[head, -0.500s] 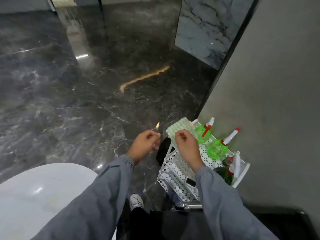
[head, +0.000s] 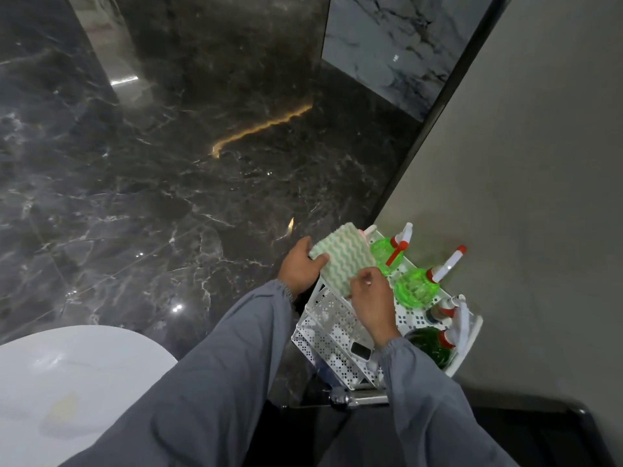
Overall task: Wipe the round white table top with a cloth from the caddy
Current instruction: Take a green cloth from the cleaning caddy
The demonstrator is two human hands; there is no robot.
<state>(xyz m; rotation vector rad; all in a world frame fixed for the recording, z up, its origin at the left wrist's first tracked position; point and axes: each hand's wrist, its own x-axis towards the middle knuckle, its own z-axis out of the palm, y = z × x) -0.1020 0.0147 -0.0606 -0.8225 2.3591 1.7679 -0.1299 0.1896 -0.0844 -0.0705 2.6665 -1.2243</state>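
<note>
Your left hand (head: 299, 268) and right hand (head: 371, 299) each pinch an edge of the cloth (head: 343, 256) in curled fingers (head: 361, 276), just above the caddy (head: 325, 335).

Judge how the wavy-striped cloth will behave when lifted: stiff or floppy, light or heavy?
Probably floppy: the cloth looks soft and folded, with left hand and right hand each gripping an edge. Likely light: fingers alone hold it. Its textured weave should resist slipping.
</note>
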